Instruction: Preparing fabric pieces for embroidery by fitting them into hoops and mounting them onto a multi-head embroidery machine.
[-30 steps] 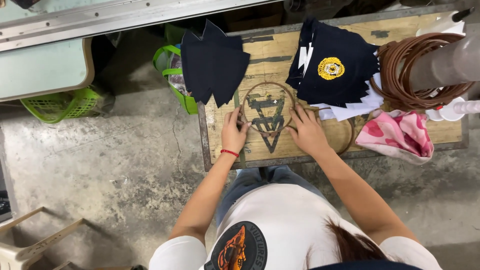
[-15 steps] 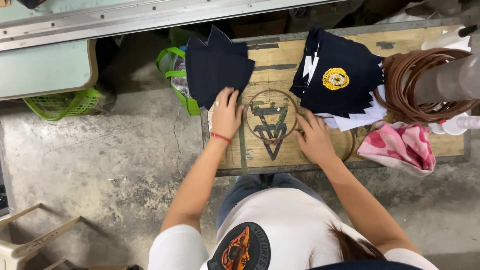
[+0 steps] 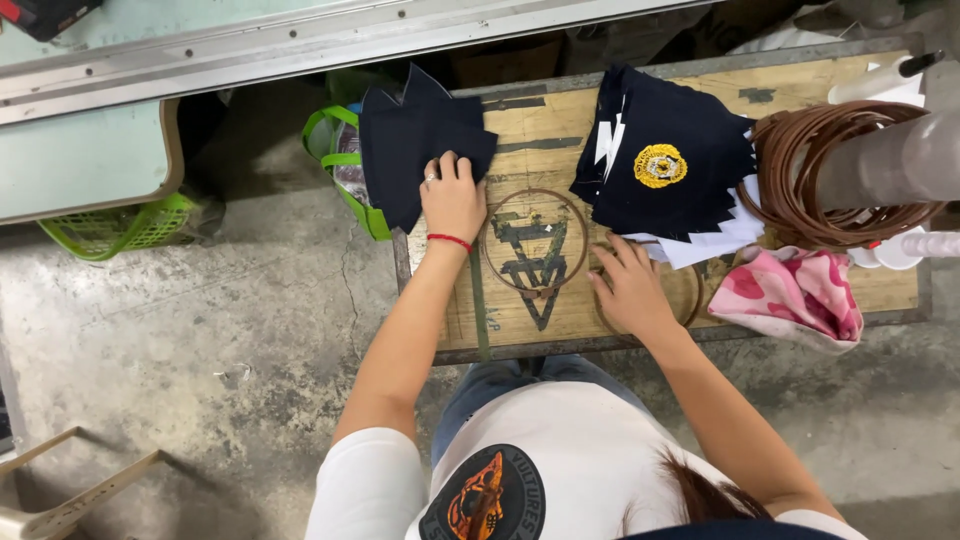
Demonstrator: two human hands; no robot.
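- Starting at the far left, a green basket (image 3: pixel 115 228) sits on the grey floor under a pale table (image 3: pixel 80 160). Nobody touches it.
- Next comes a stack of dark blue cloth pieces (image 3: pixel 415 150) on the left end of the wooden bench (image 3: pixel 530 110). These pieces look plain, with no badge showing.
- Resting on the near edge of that stack is the left hand (image 3: pixel 452 200). Its fingers (image 3: pixel 447 172) lie flat and a little apart on the top piece, pressing it, not clamped around it. A red band is on the wrist.
- In the middle of the bench lies a thin brown hoop (image 3: pixel 533 245), with nothing in it. So a new piece seems not yet placed there.
- Just right of the hoop, the right hand (image 3: pixel 628 290) lies flat on the wood, fingers spread, holding nothing.
- Far right of that is a second stack of dark blue pieces (image 3: pixel 670 170), the top one with a yellow badge. These look done. How many are left, I cannot tell.
- At the right end sit brown hoops (image 3: pixel 800 180) in a pile and a pink cloth (image 3: pixel 795 295).
- Half a second ago the left hand was nearer, by the hoop's left side. Now it has moved up onto the plain stack. The right hand has hardly moved.
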